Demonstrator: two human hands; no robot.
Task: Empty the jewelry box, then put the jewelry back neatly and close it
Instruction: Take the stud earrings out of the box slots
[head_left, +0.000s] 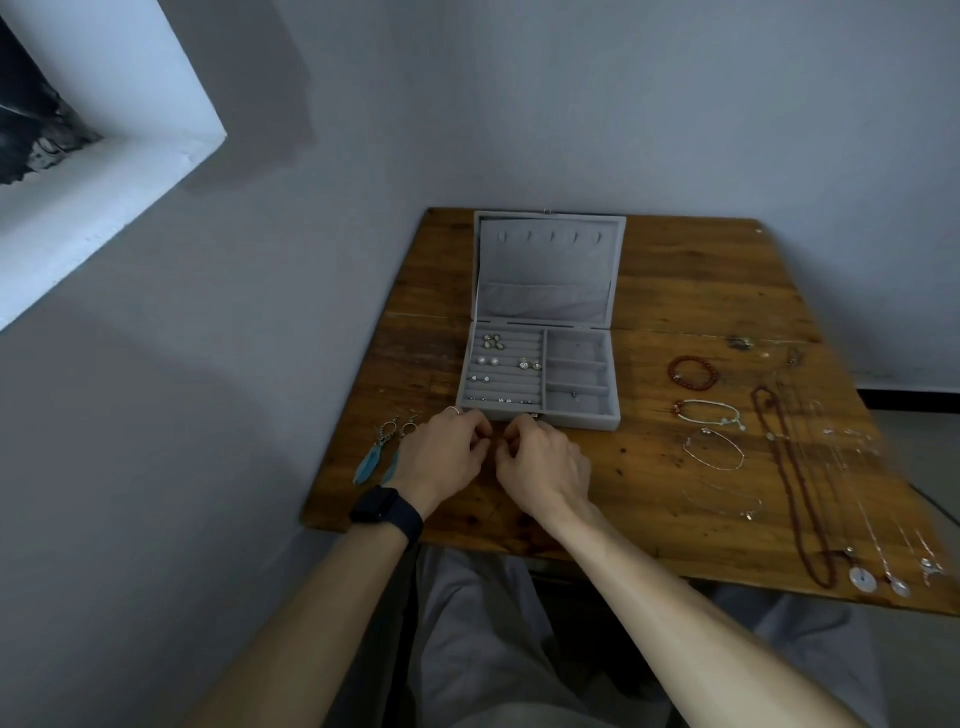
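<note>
The grey jewelry box (574, 420) stands open on the wooden table (685, 291), its lid (550, 270) upright. Several small stud earrings (492, 342) sit in the ring rolls on the left of the tray, and the right compartments look almost bare. My left hand (441, 460) and my right hand (545, 465) meet just in front of the box. Their fingers are curled and the fingertips pinch together on something tiny that I cannot make out. A pair of blue feather earrings (387, 449) lies left of my left hand.
Right of the box lie a red bead bracelet (693, 372), two thin bracelets (712, 431), a long dark bead necklace (795, 483) and several fine chains with pendants (863, 579) near the table's front right edge. A wall runs close along the table's left side.
</note>
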